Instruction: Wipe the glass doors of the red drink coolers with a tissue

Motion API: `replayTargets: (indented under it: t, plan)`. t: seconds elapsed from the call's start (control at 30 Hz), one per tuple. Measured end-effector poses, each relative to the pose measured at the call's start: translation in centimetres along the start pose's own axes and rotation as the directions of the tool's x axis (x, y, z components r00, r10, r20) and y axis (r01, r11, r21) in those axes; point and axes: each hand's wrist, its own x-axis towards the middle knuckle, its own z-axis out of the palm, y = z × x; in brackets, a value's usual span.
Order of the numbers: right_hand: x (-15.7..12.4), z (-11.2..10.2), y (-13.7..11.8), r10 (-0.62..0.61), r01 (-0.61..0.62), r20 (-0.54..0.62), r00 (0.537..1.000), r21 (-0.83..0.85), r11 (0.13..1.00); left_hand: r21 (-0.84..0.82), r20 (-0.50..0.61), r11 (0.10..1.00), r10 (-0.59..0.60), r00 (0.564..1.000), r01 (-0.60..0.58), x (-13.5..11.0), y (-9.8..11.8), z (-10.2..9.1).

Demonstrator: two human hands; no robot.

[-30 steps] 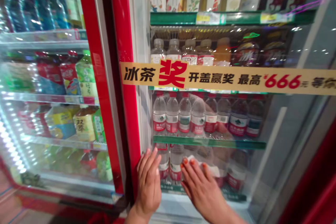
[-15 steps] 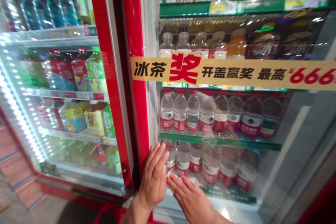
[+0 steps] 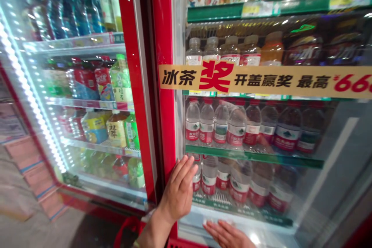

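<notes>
My left hand (image 3: 178,188) lies flat with its fingers apart on the glass door (image 3: 279,186) of a drinks cooler, right beside the red door frame (image 3: 164,85). My right hand (image 3: 225,234) is lower, its spread fingers at the pale bottom rail (image 3: 238,219) of the door, and it holds nothing I can see. Behind the glass stand rows of red-labelled water bottles (image 3: 221,124) on a green-edged shelf (image 3: 252,155). More of these bottles (image 3: 240,182) stand on the shelf below. A yellow promotional strip (image 3: 261,79) with Chinese text crosses the door.
A second cooler door (image 3: 87,120), lit by an LED strip, shows tea and juice drinks to the left. Juice bottles (image 3: 232,50) fill the shelf above the water. A red bag strap (image 3: 128,228) hangs below my left arm, and stacked pink boxes (image 3: 26,159) stand on the floor at left.
My right hand has slid down the glass to the bottom rail, and the white cloth under it earlier no longer shows. The view has turned left, shifting the cooler rightward in the frame.
</notes>
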Motion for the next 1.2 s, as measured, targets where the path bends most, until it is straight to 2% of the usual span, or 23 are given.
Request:
replayTargets:
  t: [0.13,0.17,0.3,0.47,0.57,0.63,0.7,0.8,0.83,0.9,1.0,1.07,1.13,1.2]
  plan:
    - [0.8,-0.9,0.3,0.182,-0.181,0.034,0.983,-0.021,0.983,0.010,-0.013,1.000,-0.024,1.000,0.024,-0.2,0.1,0.2]
    - [1.2,-1.3,0.7,0.196,-0.195,0.027,0.980,-0.033,0.980,0.016,-0.025,0.999,-0.034,0.999,0.034,-0.3,0.2,0.3]
    - [2.5,-2.4,2.2,0.062,-0.062,-0.005,0.998,-0.093,0.994,0.022,-0.039,0.999,-0.048,0.998,0.048,-0.4,0.4,0.7]
    - [2.3,-2.5,1.4,0.200,-0.196,0.037,0.979,-0.083,0.977,0.044,-0.049,0.998,-0.050,0.998,0.052,-0.4,0.4,0.8]
    - [1.5,-2.5,1.1,0.148,-0.148,-0.029,0.989,-0.028,0.989,0.047,-0.043,0.998,-0.040,0.998,0.042,-0.4,0.4,0.8]
    - [1.9,-2.9,2.1,0.140,-0.140,-0.054,0.989,0.001,0.990,0.039,-0.031,0.999,-0.034,0.999,0.035,-0.3,0.4,0.8]
    - [3.5,-3.2,3.5,0.215,-0.215,-0.049,0.975,0.009,0.977,0.038,-0.038,0.998,-0.045,0.998,0.046,-0.3,0.5,0.8]
    - [6.9,-2.2,4.1,0.360,-0.360,-0.050,0.932,0.016,0.933,0.039,-0.076,0.996,-0.076,0.994,0.079,-0.2,0.8,0.8]
    - [7.6,-1.3,3.4,0.368,-0.366,-0.068,0.927,0.044,0.930,0.042,-0.083,0.996,-0.078,0.993,0.082,-0.1,0.9,0.8]
    - [7.7,1.0,0.7,0.299,-0.287,-0.101,0.949,0.122,0.950,0.067,-0.072,0.995,-0.067,0.995,0.071,-0.1,1.1,1.0]
    - [4.5,3.6,-3.4,0.169,-0.144,-0.122,0.978,0.190,0.971,0.156,-0.033,0.988,-0.017,0.999,0.022,0.0,0.9,1.5]
    - [0.5,3.4,-3.8,0.145,-0.123,-0.102,0.984,0.199,0.972,0.224,-0.045,0.974,0.019,0.999,-0.009,0.1,0.6,1.9]
    - [-4.2,1.4,-1.5,0.166,-0.155,-0.057,0.984,0.156,0.975,0.271,-0.074,0.962,0.046,0.996,-0.025,0.4,0.2,2.2]
    - [-8.5,-1.3,2.4,0.297,-0.297,-0.017,0.955,0.011,0.955,0.287,-0.101,0.957,0.064,0.993,-0.033,0.5,0.1,2.6]
